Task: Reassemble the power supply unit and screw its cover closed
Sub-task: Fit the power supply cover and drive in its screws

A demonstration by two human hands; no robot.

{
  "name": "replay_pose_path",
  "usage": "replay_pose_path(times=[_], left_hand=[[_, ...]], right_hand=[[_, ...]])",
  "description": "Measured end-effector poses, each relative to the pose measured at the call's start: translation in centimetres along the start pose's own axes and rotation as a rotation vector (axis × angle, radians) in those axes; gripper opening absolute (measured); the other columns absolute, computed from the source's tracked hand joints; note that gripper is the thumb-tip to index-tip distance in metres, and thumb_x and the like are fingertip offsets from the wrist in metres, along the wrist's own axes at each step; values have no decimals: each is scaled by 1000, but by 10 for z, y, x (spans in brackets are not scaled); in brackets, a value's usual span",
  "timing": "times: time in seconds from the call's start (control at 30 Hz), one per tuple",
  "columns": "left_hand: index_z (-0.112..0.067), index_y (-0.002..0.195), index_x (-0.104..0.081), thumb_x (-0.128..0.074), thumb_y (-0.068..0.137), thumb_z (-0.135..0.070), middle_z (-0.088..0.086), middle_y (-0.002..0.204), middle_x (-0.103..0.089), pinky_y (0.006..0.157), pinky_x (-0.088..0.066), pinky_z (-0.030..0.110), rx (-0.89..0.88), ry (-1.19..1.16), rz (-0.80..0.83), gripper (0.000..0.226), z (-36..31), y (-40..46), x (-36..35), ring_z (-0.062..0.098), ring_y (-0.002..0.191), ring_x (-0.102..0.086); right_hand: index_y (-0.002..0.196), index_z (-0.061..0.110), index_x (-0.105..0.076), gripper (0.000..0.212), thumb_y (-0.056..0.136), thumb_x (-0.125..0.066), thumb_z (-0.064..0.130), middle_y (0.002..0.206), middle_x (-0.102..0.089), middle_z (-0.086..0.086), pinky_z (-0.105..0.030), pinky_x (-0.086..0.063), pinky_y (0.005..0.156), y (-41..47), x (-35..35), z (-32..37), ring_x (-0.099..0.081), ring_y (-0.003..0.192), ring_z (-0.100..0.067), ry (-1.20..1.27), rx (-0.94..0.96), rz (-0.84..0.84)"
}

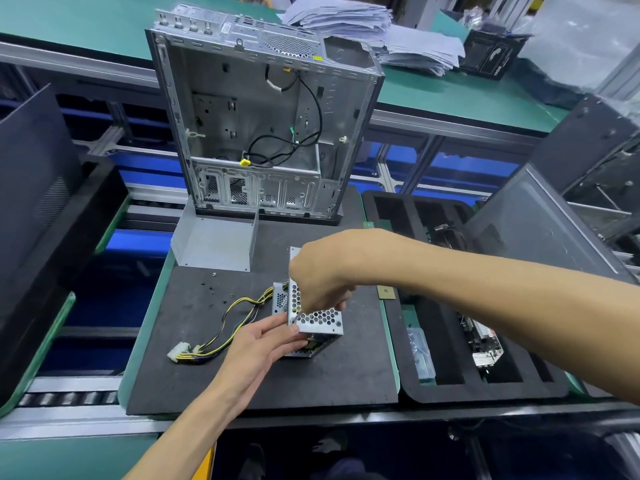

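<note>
Fingers (277, 332) of the left hand (256, 348) — curled lightly round the near left corner of the power supply unit (313, 323), thumb on the perforated face, steadying it. Fingers of the right hand (322, 289) — closed round a screwdriver (298, 316), of which only a short length of shaft is seen below the fist.

Governing relation: the unit lies on the dark foam mat (263, 382), directly under the right hand and just right of the left. The screwdriver tip is set at the unit's left edge, beside the left thumb. The shaft slopes down and to the left, so any driving is judged to run along that line. The right hand is the nearer to the screw point; the left serves as a brace.

Items, left to right:
- Cable harness (225, 327), yellow and black — one, trailing left from the unit, ending in two pale connectors as far as can be told.
- Loose screws (211, 289) — several small dark specks on the mat; exact count not to be told.
- Bent metal cover (214, 242) — one, behind the unit, apart from it; the cover is judged not yet fitted.
- Computer chassis (263, 123) — one, upright, open.
- Foam tray (485, 375) — one, to the right.
- Hands — two.
</note>
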State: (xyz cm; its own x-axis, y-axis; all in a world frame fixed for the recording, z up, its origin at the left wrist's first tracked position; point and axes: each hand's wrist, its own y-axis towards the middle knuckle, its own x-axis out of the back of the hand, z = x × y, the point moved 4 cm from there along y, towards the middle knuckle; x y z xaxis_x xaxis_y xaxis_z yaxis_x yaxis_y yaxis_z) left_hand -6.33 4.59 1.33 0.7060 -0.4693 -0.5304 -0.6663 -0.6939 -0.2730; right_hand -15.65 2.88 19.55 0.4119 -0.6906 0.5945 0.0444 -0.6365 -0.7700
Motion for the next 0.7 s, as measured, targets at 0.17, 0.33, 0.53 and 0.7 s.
replay_pose_path(times=[0.17,0.33,0.53,0.7], left_hand=[[-13,116,-76,-79,81,-25,18,121,-73,91,-57,28,6,10,1,36,1,0,2,31,113,-70],[-13,115,-77,-76,85,-19,19,120,-73,90,-57,28,9,5,-8,30,2,2,3,32,112,-70],[-9,114,-76,-78,83,-21,19,118,-73,94,-57,34,6,15,-5,33,4,4,4,31,110,-71],[-7,118,-75,-77,85,-23,18,121,-72,98,-56,37,6,37,-7,37,5,1,14,33,112,-70]], right_hand=[[75,11,-60,39,106,-40,21,39,-53,5,-11,-30,30,6,-3,-5,-42,27,-10,134,7,102],[79,14,-55,23,100,-47,21,75,-52,3,-24,-37,38,-5,3,-4,-45,57,-12,-66,-56,-117],[73,14,-47,21,92,-55,13,71,-39,1,-27,-26,48,-12,8,2,-43,58,-18,-71,-37,-353],[72,17,-48,24,96,-49,17,72,-46,1,-28,-30,48,-10,0,0,-44,59,-13,-10,-24,-234]])
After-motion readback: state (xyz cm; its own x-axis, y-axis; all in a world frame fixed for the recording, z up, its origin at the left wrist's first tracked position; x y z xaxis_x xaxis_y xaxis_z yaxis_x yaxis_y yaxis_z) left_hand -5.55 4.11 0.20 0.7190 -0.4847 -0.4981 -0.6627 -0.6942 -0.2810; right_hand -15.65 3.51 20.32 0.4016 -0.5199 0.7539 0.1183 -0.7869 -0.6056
